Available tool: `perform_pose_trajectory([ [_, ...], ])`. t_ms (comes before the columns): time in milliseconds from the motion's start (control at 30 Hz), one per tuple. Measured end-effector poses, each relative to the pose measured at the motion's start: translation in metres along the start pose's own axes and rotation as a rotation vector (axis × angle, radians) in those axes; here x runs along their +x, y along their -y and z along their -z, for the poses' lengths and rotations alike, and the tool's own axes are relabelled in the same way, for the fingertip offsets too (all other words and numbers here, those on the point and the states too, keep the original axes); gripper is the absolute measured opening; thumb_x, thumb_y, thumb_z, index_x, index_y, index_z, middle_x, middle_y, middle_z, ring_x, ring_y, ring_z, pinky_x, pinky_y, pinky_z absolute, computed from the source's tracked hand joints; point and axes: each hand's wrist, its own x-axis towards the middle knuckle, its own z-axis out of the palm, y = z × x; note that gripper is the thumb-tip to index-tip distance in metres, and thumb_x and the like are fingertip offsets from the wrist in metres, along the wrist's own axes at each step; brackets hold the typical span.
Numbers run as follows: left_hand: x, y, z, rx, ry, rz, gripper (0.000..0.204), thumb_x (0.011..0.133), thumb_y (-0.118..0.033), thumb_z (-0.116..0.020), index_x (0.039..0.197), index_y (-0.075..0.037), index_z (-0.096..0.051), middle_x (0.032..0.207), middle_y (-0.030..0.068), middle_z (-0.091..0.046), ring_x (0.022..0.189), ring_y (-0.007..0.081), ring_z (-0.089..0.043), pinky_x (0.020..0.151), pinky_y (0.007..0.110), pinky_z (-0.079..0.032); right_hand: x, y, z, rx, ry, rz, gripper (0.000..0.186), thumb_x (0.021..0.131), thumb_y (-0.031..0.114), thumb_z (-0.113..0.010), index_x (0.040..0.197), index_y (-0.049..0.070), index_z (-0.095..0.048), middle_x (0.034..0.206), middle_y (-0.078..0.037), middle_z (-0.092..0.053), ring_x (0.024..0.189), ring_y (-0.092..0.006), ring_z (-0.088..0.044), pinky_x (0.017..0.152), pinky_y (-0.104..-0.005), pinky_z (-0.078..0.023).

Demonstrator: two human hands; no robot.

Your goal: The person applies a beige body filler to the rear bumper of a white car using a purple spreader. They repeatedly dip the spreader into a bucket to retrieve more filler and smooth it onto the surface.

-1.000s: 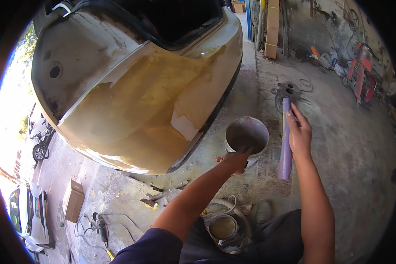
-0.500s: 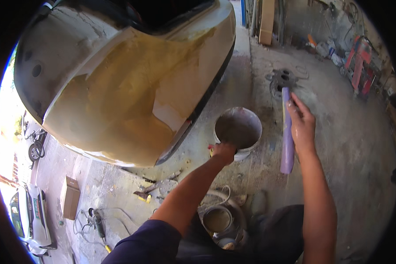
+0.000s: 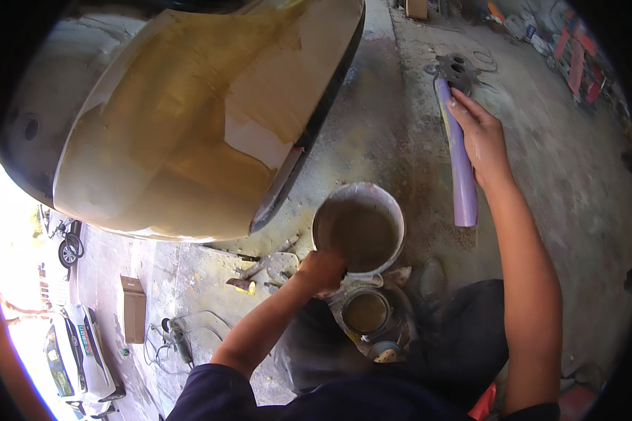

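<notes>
My right hand grips a long purple bar, raised and tilted at the right. My left hand, slightly blurred, is closed at the near-left rim of a pale bucket holding murky liquid; exactly which part it grips is hidden. To the upper left is a car body panel with yellowish filler patches. Below the bucket, near my legs, sits a smaller round container.
A power tool with a cord, a cardboard box and scattered tools lie left. A white car stands outside. A dark metal part lies ahead; a red wheeled item is at upper right.
The bucket has shifted toward me with my left hand, which moved down and left. My right hand and purple bar appear higher in view. The car panel appears higher too, as the view shifted.
</notes>
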Motion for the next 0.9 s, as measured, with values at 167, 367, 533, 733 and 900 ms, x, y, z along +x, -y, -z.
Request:
perform_pose_trajectory([
  [167,0.022,0.032,0.036,-0.251,-0.159,-0.272,0.039,0.098,-0.038,-0.080,0.117,-0.004,-0.084,0.118,0.0255,-0.083,0.118,0.0431,-0.081,0.103,0.055,-0.063,0.002,-0.005,-0.008,0.052,0.026,0.002,0.055,0.113,0.032,-0.081,0.157,0.000,-0.073,0.139,-0.008,-0.080,0.119,-0.0132,-0.071,0.106,-0.0306,-0.055],
  [367,0.169,0.017,0.014,-0.733,-0.367,0.088,0.062,0.097,-0.054,-0.082,0.135,-0.005,-0.081,0.130,0.0290,-0.081,0.126,0.0447,-0.078,0.111,0.054,-0.060,-0.011,0.008,0.018,0.010,0.009,-0.071,0.057,0.113,0.031,-0.081,0.160,-0.001,-0.070,0.145,-0.010,-0.078,0.122,-0.0141,-0.071,0.109,-0.0312,-0.055],
  [533,0.241,0.036,-0.090,-0.575,-0.128,0.135,0.075,0.095,-0.051,-0.084,0.154,-0.006,-0.071,0.145,0.0299,-0.077,0.134,0.0482,-0.074,0.115,0.056,-0.059,-0.014,0.010,0.019,0.102,0.006,-0.064,0.060,0.113,0.031,-0.081,0.161,-0.004,-0.068,0.148,-0.012,-0.076,0.128,-0.0164,-0.071,0.113,-0.0317,-0.054],
  [733,0.261,0.031,-0.161,-0.315,-0.197,0.139,0.088,0.090,-0.042,-0.089,0.169,-0.016,-0.058,0.149,0.0293,-0.076,0.130,0.0502,-0.076,0.113,0.058,-0.061,-0.020,0.001,0.036,0.055,0.015,-0.040,0.061,0.111,0.030,-0.082,0.160,-0.003,-0.069,0.146,-0.014,-0.077,0.125,-0.0161,-0.071,0.111,-0.0319,-0.054],
  [900,0.286,-0.018,-0.136,-0.312,0.077,0.027,0.083,0.084,-0.042,-0.093,0.159,-0.014,-0.070,0.152,0.0239,-0.076,0.135,0.0443,-0.076,0.116,0.056,-0.060,-0.030,0.001,0.063,-0.088,-0.016,-0.089,0.056,0.111,0.030,-0.082,0.158,0.000,-0.073,0.129,-0.007,-0.080,0.106,-0.0113,-0.069,0.098,-0.0299,-0.056],
])
